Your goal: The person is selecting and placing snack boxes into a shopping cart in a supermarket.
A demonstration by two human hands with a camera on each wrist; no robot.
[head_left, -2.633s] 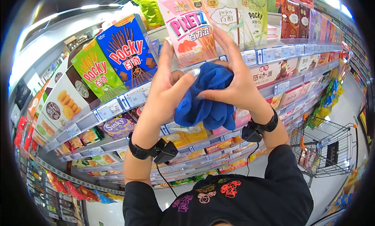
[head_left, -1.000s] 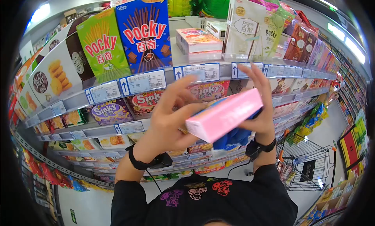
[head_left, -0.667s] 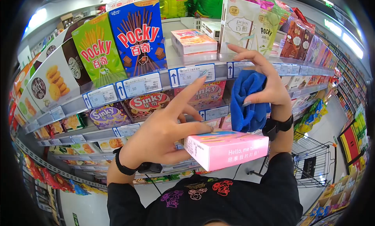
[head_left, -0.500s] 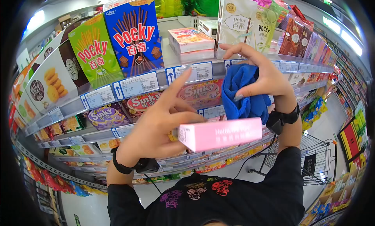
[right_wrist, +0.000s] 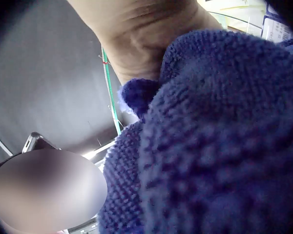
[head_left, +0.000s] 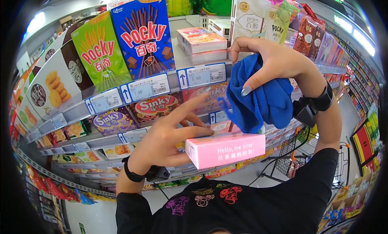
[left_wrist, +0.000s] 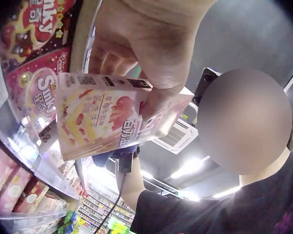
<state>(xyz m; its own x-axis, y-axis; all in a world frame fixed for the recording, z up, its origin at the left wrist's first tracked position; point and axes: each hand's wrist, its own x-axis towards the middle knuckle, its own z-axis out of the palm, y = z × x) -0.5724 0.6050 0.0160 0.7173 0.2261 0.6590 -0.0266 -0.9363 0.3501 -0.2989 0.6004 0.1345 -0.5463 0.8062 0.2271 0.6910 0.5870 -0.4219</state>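
My left hand (head_left: 161, 139) pinches a pink Pretz biscuit-stick box (head_left: 226, 150) by its end, in front of the shelves. In the head view the box's narrow side, printed "Hello, me time!", faces me. In the left wrist view thumb and fingers of the left hand (left_wrist: 154, 44) grip the box (left_wrist: 95, 117), whose picture side shows. A bunched blue cloth (head_left: 264, 98) hangs from my right hand (head_left: 289, 64), just above the box and near the shelf edge. Blue cloth (right_wrist: 219, 131) fills much of the right wrist view.
On the upper shelf a blue Pocky box (head_left: 142, 36) and a green Pocky box (head_left: 99, 52) stand left of flat-lying boxes (head_left: 202, 40). A white Pejoy box (head_left: 249, 17) stands to their right. Price tags (head_left: 201, 75) line the edge. A shopping cart (head_left: 293, 165) stands at lower right.
The Pretz box has come off the shelf from between both hands, down into the left hand alone. Flat boxes now show behind. My right hand has moved up and right with the cloth.
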